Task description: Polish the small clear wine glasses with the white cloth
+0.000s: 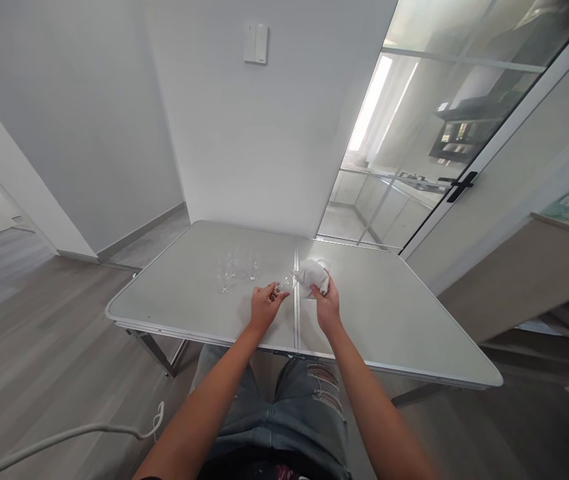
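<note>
My left hand [264,305] grips a small clear glass [284,285] near the middle of the grey folding table [389,320], tipped toward the right. My right hand [327,303] is closed on a crumpled white cloth [311,275], which touches the mouth end of that glass. Several more clear glasses [234,267] stand in a cluster on the table, just beyond and to the left of my left hand.
A white wall with a light switch [255,44] stands behind the table. A glass door [444,133] with a black handle is at the right, a counter [529,267] beside it. A white cable [64,437] lies on the wood floor at lower left.
</note>
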Tool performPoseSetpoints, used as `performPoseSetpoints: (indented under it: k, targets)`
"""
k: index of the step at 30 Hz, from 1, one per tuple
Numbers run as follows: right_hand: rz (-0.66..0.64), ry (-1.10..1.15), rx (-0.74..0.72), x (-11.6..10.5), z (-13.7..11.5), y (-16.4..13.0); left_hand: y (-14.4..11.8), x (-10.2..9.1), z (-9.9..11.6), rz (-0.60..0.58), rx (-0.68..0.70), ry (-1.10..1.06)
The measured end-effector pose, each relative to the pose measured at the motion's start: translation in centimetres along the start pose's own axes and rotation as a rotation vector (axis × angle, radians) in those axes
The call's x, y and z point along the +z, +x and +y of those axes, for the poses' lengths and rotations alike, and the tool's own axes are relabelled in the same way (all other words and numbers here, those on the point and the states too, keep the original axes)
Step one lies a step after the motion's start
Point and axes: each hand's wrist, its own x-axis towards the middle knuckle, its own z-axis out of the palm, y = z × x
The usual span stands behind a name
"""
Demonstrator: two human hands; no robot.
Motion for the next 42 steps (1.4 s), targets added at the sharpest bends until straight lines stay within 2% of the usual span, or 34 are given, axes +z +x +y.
performPoseSetpoints:
  k: [3,5,11,12,14,17,19,22,24,28,31,33,35,39,42]
  targets:
    - [-0.026,0.208,0.131,1.5,0.9,-0.2,0.0,0.0,0.0,-0.065,0.021,-0.031]
    - [-0.025,0.305,0.166,2.3,1.3,-0.1,0.0,0.1,0.0,-0.129,0.029,-0.049]
    - [0.135,0.35,0.107,2.8,2.1,0.4,-0.1,0.0,-0.1,-0.276,0.051,-0.119]
    - [0.111,0.375,0.12,2.8,2.2,0.3,-0.1,0.0,0.0,-0.303,0.068,-0.117]
    - [-0.025,0.477,0.186,2.8,2.3,0.0,-0.1,-0.1,0.2,-0.331,0.076,-0.106]
    - [-0.231,0.631,0.283,3.0,1.9,-0.6,0.0,-0.3,0.4,-0.313,0.021,-0.117]
    - [-0.296,0.698,0.332,3.2,1.6,-0.9,0.0,-0.4,0.5,-0.295,-0.013,-0.132]
    - [-0.313,0.783,0.37,3.5,1.1,-1.1,0.1,-0.5,0.5,-0.282,-0.056,-0.164]
    - [-0.263,0.822,0.343,3.4,1.0,-1.1,0.2,-0.5,0.5,-0.31,-0.105,-0.215]
    - [-0.166,0.86,0.314,2.9,1.0,-0.7,0.3,-0.4,0.6,-0.486,-0.124,-0.328]
    - [-0.252,0.838,0.423,2.5,0.8,-0.2,0.3,-0.4,0.6,-0.588,-0.052,-0.324]
    - [-0.302,0.825,0.481,2.4,0.6,-0.1,0.3,-0.4,0.6,-0.58,-0.026,-0.275]
    - [-0.292,0.828,0.472,2.5,0.5,-0.1,0.3,-0.4,0.6,-0.532,-0.026,-0.219]
    - [-0.198,0.795,0.346,2.8,0.8,-0.5,0.4,-0.2,0.5,-0.431,-0.033,-0.148]
    - [-0.125,0.613,0.196,2.9,1.5,-0.8,0.4,0.0,0.2,-0.376,-0.034,-0.1]
